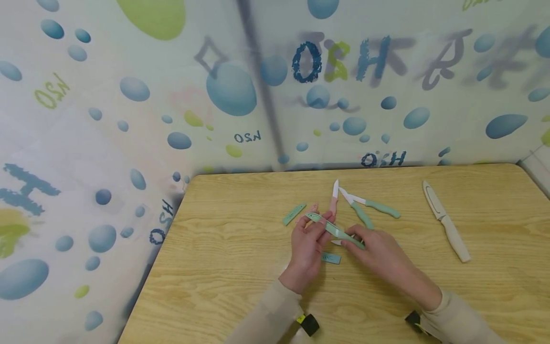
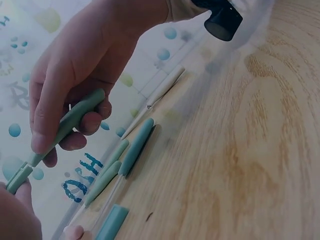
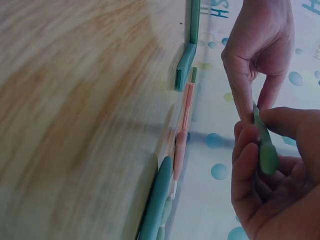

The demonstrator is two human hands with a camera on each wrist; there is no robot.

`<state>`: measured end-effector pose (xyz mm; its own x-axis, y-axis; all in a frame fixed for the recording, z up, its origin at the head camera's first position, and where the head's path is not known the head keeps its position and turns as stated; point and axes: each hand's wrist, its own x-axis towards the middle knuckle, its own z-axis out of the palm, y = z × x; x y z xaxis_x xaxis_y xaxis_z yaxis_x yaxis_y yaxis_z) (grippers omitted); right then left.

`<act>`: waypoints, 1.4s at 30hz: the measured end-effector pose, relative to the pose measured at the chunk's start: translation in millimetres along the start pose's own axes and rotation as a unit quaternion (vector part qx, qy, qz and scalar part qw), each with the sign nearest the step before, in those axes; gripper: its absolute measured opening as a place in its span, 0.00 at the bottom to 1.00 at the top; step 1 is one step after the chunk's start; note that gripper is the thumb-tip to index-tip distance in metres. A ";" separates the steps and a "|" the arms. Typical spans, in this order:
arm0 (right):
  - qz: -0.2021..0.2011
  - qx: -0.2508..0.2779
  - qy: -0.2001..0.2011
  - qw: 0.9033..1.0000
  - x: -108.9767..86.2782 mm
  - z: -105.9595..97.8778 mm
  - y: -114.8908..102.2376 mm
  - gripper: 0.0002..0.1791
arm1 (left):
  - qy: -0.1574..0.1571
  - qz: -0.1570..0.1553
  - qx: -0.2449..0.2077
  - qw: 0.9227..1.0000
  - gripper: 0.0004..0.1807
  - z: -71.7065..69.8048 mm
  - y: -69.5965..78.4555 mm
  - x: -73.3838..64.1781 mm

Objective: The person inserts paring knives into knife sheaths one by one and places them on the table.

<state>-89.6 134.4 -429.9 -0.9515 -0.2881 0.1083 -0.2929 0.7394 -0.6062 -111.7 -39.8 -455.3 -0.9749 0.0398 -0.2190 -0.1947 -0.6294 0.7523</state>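
Note:
My left hand point(image 1: 307, 246) holds a light green blade cover point(image 1: 318, 220) between thumb and fingers. My right hand point(image 1: 382, 251) pinches the green handle point(image 2: 75, 120) of a small paring knife. Handle and cover lie in one line, end to end, raised above the table; in the left wrist view a narrow gap shows between them. The blade is hidden inside the cover. Below the hands lie a teal cover point(image 1: 331, 258) and a knife with a teal handle point(image 2: 137, 147), whose white blade tip point(image 1: 336, 242) pokes out beside my right fingers.
Beyond the hands lie a bare-bladed pink knife point(image 1: 333, 205), two green-handled knives point(image 1: 382, 209) with crossing blades, a green cover point(image 1: 294, 214) and a pink cover point(image 1: 314, 208). A larger cream knife point(image 1: 447, 222) lies right on the wooden table point(image 1: 206, 267). A patterned curtain point(image 1: 232, 138) hangs behind.

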 end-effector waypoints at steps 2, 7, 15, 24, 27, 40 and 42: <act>-0.010 -0.012 0.006 1.000 -0.1 -0.1 0.1 0.11 | -0.002 0.000 0.001 1.000 0.26 -0.4 0.3 0.3; -0.046 -0.053 0.038 0.997 -1.2 0.3 -0.2 0.10 | -0.002 -0.002 0.001 1.000 0.27 -1.0 0.2 -0.1; -0.054 -0.081 0.050 0.994 -3.3 -0.8 6.1 0.09 | -0.025 0.001 0.014 1.000 0.22 0.3 0.5 0.5; -0.031 -0.067 0.058 0.996 -12.0 -17.1 17.0 0.09 | 0.001 -0.001 -0.003 1.000 0.23 -2.0 4.2 2.0; -0.018 -0.065 0.060 0.996 -14.7 -23.3 24.6 0.11 | 0.005 0.008 0.000 1.000 0.23 -6.6 6.4 4.0; 0.003 -0.092 0.100 0.991 -21.1 -55.4 66.0 0.14 | 0.057 0.023 0.016 0.998 0.12 -28.8 28.1 12.0; 0.018 -0.093 0.088 0.992 -21.1 -59.7 71.3 0.16 | 0.061 0.026 0.014 0.998 0.12 -30.9 31.7 12.4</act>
<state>-96.1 229.5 -428.4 -0.9586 -0.1613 0.2348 -0.2555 0.8514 -0.4581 -126.7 -83.3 -453.3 -0.9636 -0.0876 -0.2528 -0.1498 -0.6061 0.7811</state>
